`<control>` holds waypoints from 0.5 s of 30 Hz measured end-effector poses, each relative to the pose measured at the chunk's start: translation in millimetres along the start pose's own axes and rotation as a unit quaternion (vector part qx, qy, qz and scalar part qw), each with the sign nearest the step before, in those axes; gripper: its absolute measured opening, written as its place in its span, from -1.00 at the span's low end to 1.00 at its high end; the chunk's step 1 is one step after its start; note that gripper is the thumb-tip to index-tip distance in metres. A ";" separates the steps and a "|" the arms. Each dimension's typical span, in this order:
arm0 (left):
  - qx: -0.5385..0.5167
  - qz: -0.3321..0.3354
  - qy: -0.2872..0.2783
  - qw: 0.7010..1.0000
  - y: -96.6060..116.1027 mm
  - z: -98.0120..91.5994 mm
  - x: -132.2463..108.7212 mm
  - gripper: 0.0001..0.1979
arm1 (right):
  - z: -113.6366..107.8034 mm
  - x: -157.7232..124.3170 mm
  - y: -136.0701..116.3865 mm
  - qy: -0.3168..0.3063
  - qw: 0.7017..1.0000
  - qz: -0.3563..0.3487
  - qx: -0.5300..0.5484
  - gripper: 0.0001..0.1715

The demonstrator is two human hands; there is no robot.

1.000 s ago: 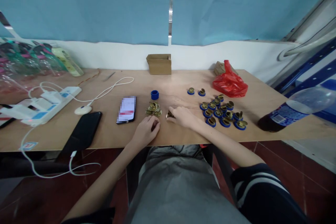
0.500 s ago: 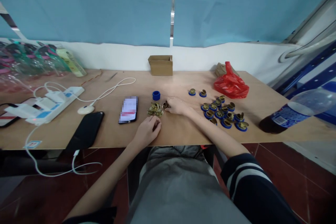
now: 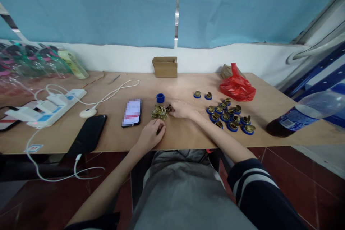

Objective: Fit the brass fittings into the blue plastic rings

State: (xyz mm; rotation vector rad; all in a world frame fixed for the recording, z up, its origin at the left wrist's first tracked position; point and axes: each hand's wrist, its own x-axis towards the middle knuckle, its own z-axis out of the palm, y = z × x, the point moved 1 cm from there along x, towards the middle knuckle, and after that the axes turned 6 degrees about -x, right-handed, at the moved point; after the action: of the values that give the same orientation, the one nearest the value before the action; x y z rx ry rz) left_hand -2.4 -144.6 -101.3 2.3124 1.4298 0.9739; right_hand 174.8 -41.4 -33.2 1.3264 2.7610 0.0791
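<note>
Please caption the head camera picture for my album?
Right hand touching a gold-coloured piece beside similar heaped pieces, left hand close by.

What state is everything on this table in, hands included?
Right hand: closed on a gold-coloured piece
Left hand: loosely curled
Gold-coloured pile: loosely heaped
Blue-ringed pieces: clustered, two apart
Blue rings: apparently stacked
Phone beside the pile: screen lit
Black phone: screen dark
Power strip: chargers plugged in
Cardboard box: open-topped
Red plastic bag: crumpled
Plastic bottle: partly full

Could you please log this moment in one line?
left hand: curled near gold metal pile | right hand: holding small gold metal piece | beyond pile: blue cylindrical piece
</note>
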 end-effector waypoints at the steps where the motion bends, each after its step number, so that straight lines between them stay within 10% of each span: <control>1: 0.000 0.001 0.000 1.000 0.2 -0.2 0.2 -0.91 | -1.0 -0.6 -0.5 -0.001 1.000 0.000 -0.001 -0.65; 15: -0.003 -0.004 0.000 1.000 2.0 -0.6 0.1 -0.89 | -2.4 -2.9 -3.6 -0.010 1.000 0.007 0.006 -0.64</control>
State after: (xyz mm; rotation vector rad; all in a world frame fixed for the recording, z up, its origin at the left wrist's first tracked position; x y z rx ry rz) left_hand -1.4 -145.5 -99.8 2.3007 1.4327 0.9755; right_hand 173.6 -46.0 -30.9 1.3419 2.7403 0.0493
